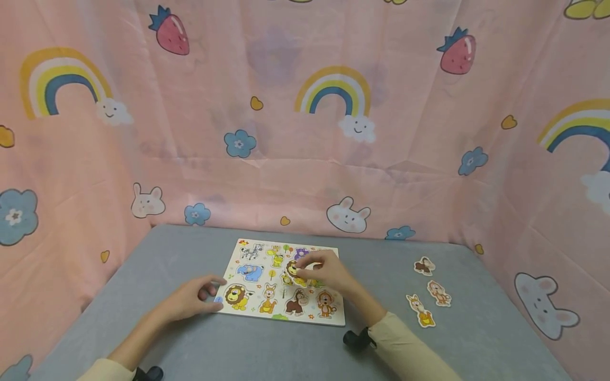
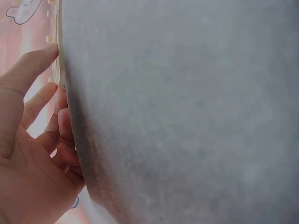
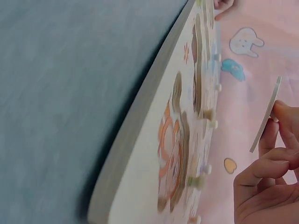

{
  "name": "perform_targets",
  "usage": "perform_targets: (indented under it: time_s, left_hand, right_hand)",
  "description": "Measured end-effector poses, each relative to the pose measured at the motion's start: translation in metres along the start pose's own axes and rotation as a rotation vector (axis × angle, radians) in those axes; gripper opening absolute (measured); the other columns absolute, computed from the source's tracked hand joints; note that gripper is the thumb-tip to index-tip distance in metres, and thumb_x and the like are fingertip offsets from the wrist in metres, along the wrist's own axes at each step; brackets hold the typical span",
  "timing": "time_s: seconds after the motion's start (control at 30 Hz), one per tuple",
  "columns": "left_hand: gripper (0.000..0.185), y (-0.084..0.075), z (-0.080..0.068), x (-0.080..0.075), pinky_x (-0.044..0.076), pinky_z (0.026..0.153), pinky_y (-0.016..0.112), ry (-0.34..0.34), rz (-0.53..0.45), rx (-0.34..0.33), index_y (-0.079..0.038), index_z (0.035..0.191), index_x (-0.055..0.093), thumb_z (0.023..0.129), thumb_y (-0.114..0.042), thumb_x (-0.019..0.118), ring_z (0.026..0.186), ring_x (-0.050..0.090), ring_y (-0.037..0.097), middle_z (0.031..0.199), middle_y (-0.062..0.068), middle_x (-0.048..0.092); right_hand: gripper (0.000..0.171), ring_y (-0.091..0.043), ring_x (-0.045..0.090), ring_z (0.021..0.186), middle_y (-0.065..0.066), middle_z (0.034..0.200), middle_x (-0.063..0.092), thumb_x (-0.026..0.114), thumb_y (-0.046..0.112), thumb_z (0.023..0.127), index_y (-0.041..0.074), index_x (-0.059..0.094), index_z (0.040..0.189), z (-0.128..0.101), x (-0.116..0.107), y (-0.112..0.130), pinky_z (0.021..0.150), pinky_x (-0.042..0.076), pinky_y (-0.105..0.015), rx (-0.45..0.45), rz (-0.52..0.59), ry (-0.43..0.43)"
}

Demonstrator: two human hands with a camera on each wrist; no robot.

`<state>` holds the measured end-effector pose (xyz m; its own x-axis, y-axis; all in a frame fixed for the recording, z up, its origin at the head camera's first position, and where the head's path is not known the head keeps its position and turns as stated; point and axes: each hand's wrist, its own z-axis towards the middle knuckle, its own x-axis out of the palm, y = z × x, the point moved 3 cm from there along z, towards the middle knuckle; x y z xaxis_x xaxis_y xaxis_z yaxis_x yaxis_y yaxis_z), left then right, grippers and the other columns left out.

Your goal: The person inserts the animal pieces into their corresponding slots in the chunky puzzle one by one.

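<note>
A wooden animal puzzle board (image 1: 242, 246) lies flat on the table. My left hand (image 1: 193, 299) is at its left edge, with thumb and forefinger touching the edge near the front corner; the other fingers bend in below, as the left wrist view shows. Over the board's middle right, my right hand (image 1: 329, 272) pinches a lion puzzle piece (image 1: 292, 269) between thumb and fingers. In the right wrist view the piece (image 3: 267, 119) appears edge-on, raised above the board. A lion picture (image 1: 235, 297) fills the front left place, with kangaroo, gorilla and monkey pictures along the same row.
Three loose pieces lie on the grey table (image 1: 381, 296) to the right: a gorilla piece (image 1: 424, 266), a monkey piece (image 1: 439, 293) and a kangaroo piece (image 1: 421, 311). Small knobs stand up from pieces in the board. A pink patterned curtain (image 1: 305, 180) surrounds the table's back and sides.
</note>
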<state>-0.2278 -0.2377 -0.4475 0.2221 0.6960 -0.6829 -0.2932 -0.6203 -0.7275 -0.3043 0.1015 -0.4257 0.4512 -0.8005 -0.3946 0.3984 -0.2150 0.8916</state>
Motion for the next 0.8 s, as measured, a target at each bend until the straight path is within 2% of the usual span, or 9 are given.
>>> perform_targets:
  time_s: [0.33, 0.57, 0.8]
  left_hand:
    - [0.051, 0.000, 0.000, 0.000, 0.038, 0.068, 0.031, 0.006, -0.012, -0.003, -0.001, 0.126, 0.062, 0.083, -0.017, 0.085, 0.078, 0.048, 0.019, 0.091, 0.001, 0.054]
    - [0.051, 0.002, 0.000, 0.001, 0.038, 0.067, 0.030, 0.008, -0.025, 0.003, -0.002, 0.126, 0.062, 0.083, -0.016, 0.085, 0.077, 0.048, 0.018, 0.091, 0.002, 0.054]
    - [0.050, 0.003, 0.001, 0.001, 0.038, 0.067, 0.030, 0.005, -0.032, 0.014, -0.001, 0.126, 0.062, 0.083, -0.015, 0.085, 0.076, 0.048, 0.017, 0.091, 0.002, 0.054]
  right_hand:
    - [0.011, -0.025, 0.065, 0.086, -0.005, 0.098, 0.070, 0.077, 0.010, 0.092, 0.004, 0.077, 0.101, 0.009, 0.018, 0.005, 0.073, 0.053, -0.040, 0.015, 0.041, 0.011]
    - [0.012, -0.024, 0.065, 0.087, -0.009, 0.098, 0.071, 0.076, 0.006, 0.092, -0.002, 0.076, 0.101, 0.018, 0.031, 0.008, 0.071, 0.053, -0.030, -0.021, 0.035, 0.024]
    - [0.010, -0.038, 0.066, 0.090, -0.017, 0.101, 0.070, 0.073, -0.002, 0.091, -0.006, 0.074, 0.101, 0.027, 0.046, 0.014, 0.073, 0.056, -0.046, -0.024, 0.005, 0.064]
